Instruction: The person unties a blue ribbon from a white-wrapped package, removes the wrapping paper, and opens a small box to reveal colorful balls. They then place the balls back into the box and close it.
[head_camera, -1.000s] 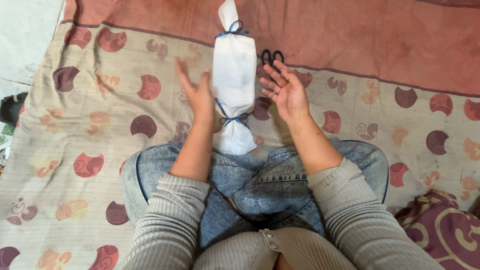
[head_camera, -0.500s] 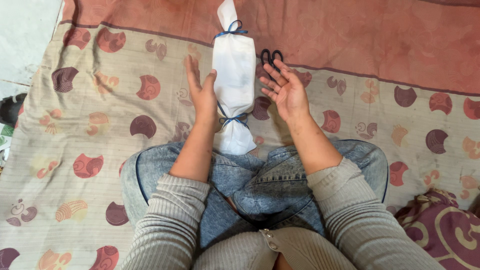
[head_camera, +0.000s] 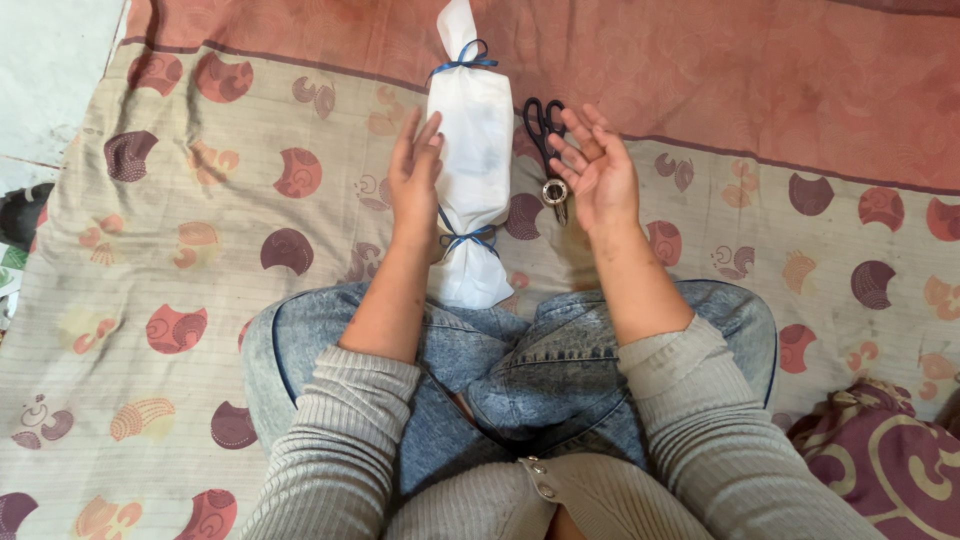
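Note:
A long parcel wrapped in white paper (head_camera: 472, 150) lies on the patterned bedsheet (head_camera: 190, 250) in front of my crossed legs, tied with thin blue ribbon (head_camera: 462, 238) near each end. My left hand (head_camera: 415, 175) rests open against the parcel's left side, fingers pointing away from me. My right hand (head_camera: 598, 170) hovers to the right of the parcel, palm up, fingers loosely spread, holding nothing. Black-handled scissors (head_camera: 548, 150) lie on the sheet between the parcel and my right hand.
The sheet's far part is a reddish-pink band (head_camera: 750, 70). A purple patterned cushion (head_camera: 890, 450) sits at the lower right. Pale floor (head_camera: 50, 70) and a dark object (head_camera: 22, 212) show past the sheet's left edge.
My left hand has moved in from beside the parcel and now lies against its left side. My right hand has shifted slightly right, uncovering the scissors.

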